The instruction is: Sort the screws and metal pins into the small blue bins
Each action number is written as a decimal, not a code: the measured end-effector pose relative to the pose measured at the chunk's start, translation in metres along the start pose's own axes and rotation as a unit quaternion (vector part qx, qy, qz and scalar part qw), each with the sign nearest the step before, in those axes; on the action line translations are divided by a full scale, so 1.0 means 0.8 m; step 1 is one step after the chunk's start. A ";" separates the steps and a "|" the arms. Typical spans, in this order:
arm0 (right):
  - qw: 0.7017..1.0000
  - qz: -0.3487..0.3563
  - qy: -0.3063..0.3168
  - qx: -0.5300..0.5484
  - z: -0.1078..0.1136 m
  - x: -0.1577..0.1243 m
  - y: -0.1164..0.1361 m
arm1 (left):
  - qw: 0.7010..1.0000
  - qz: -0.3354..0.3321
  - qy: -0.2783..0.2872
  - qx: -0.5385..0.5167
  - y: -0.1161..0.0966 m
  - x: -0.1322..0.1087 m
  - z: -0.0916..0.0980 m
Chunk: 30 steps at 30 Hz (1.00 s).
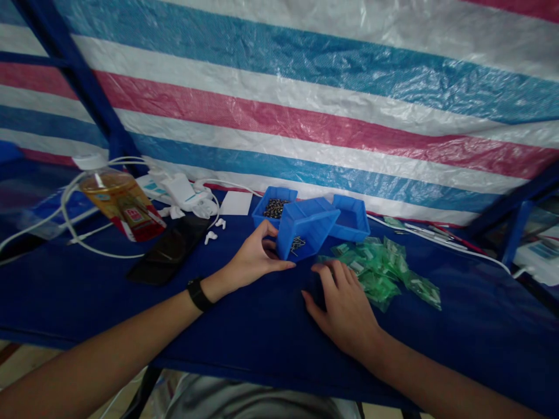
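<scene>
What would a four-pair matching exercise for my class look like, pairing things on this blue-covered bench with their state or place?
Column one
1. left hand
2. right hand
3. tilted blue plastic bin
4. black smartphone

Column two
A. Tipped up at an angle, with small metal pins inside
B. Resting on the dark blue table cover, beside green plastic packets
C. Lying flat, to the left of both hands
D. Wearing a black wristband, against the bin

Right pairs: 1-D, 2-B, 3-A, 4-C
</scene>
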State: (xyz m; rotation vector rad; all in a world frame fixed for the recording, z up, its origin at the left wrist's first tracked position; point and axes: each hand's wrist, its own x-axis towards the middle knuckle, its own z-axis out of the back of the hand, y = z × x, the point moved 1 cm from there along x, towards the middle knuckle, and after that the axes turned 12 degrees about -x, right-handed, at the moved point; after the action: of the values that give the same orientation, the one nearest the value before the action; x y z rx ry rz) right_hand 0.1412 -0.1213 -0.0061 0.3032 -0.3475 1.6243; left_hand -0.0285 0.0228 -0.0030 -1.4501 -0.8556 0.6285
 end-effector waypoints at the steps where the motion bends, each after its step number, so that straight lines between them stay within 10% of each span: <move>1: 1.000 -0.012 -0.003 0.002 -0.001 0.001 0.000 | 1.000 0.002 0.009 0.002 0.000 -0.001 -0.001; 15: 0.999 -0.029 0.005 -0.038 -0.011 0.005 0.003 | 0.975 -0.149 0.027 0.163 0.005 -0.014 -0.019; 30: 0.999 -0.005 0.033 -0.005 -0.009 0.008 0.001 | 0.990 -0.090 -0.106 0.032 0.003 -0.002 0.000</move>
State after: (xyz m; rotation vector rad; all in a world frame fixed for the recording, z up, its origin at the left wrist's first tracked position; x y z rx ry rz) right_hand 0.1396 -0.1129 -0.0103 0.2431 -0.3030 1.6186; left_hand -0.0290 0.0216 -0.0058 -1.2466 -1.1088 0.6739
